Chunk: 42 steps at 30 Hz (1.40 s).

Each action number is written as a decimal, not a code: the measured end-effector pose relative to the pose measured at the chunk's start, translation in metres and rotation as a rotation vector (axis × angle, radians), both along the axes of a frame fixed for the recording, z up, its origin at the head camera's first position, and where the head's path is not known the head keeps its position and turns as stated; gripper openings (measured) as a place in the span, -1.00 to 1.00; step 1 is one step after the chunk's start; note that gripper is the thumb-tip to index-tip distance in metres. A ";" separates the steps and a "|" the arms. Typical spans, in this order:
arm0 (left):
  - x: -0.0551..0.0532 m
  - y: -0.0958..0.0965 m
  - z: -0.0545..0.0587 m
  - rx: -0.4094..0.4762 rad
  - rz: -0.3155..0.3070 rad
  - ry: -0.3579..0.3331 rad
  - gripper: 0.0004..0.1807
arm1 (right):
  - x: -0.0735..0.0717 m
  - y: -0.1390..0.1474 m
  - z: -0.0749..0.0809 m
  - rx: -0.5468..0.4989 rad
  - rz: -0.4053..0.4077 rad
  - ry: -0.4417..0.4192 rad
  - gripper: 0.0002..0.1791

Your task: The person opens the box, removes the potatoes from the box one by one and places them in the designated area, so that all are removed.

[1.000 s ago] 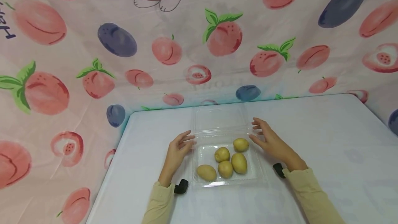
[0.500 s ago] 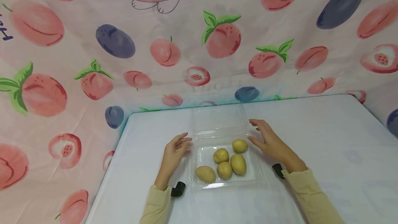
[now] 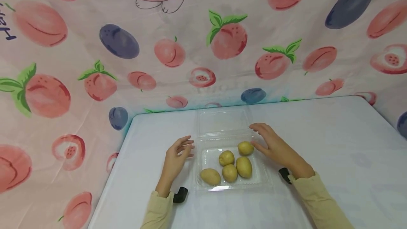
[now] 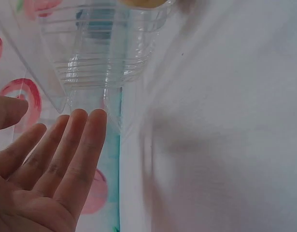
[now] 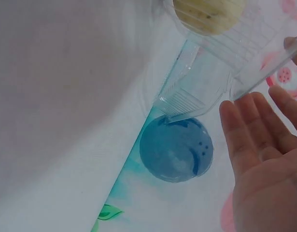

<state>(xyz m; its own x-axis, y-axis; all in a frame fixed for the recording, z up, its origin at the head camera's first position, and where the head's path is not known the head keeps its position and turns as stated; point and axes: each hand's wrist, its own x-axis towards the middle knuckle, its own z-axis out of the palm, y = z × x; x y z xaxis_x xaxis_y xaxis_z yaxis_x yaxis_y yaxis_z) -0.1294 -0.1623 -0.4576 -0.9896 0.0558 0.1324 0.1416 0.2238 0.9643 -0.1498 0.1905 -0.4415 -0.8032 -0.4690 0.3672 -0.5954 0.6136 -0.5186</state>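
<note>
A clear plastic clamshell container [image 3: 206, 187] lies with its lid [image 3: 224, 121] folded back towards the wall. Inside are several small yellow potatoes: one on its own at the near left [image 3: 210, 177], one at the far right [image 3: 245, 148], the others grouped between. My left hand [image 3: 174, 161] is just left of the container, fingers loosely extended and holding nothing. On the other side, my right hand [image 3: 276, 148] is at the far right corner, fingers extended along the outside and thumb at the rim near the far right potato. In the right wrist view its fingertips [image 5: 228, 108] are right at the clear wall.
The container is on a white table [image 3: 334, 144], whose back edge meets a pink fruit-print cloth [image 3: 178, 17]. A black wrist device [image 3: 180, 195] is on the left wrist, another [image 3: 284, 175] on the right.
My right hand has moved slightly left, bringing its fingers and thumb closer over the container's far right corner. The left hand has drifted a little left, away from the side wall. The potatoes have not moved.
</note>
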 end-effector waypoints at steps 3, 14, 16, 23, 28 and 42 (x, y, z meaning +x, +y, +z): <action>0.002 0.001 -0.001 -0.006 -0.001 0.000 -0.59 | 0.002 -0.001 0.000 0.036 0.003 0.028 -0.41; 0.004 0.006 -0.008 0.026 -0.039 -0.040 -0.56 | 0.009 -0.007 0.002 0.063 0.009 0.064 -0.39; 0.004 0.006 -0.008 0.030 -0.045 -0.050 -0.54 | 0.010 -0.008 0.001 0.073 0.016 0.070 -0.40; 0.006 0.004 -0.011 0.011 -0.105 -0.111 -0.44 | 0.010 -0.011 0.000 0.101 0.044 0.096 -0.42; 0.007 0.002 -0.011 0.039 -0.119 -0.115 -0.39 | 0.008 -0.016 0.001 0.114 0.084 0.118 -0.45; 0.007 0.001 -0.011 0.105 -0.136 -0.150 -0.37 | 0.004 -0.024 -0.001 0.192 0.096 0.139 -0.57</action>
<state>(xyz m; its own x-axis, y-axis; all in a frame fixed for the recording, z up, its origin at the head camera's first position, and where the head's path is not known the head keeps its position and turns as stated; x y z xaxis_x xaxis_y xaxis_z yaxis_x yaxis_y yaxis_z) -0.1223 -0.1614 -0.4687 -0.9829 0.1840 -0.0040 0.0166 0.1101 0.9938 -0.1455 0.1664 -0.4421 -0.6999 -0.6123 0.3678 -0.7129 0.6304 -0.3072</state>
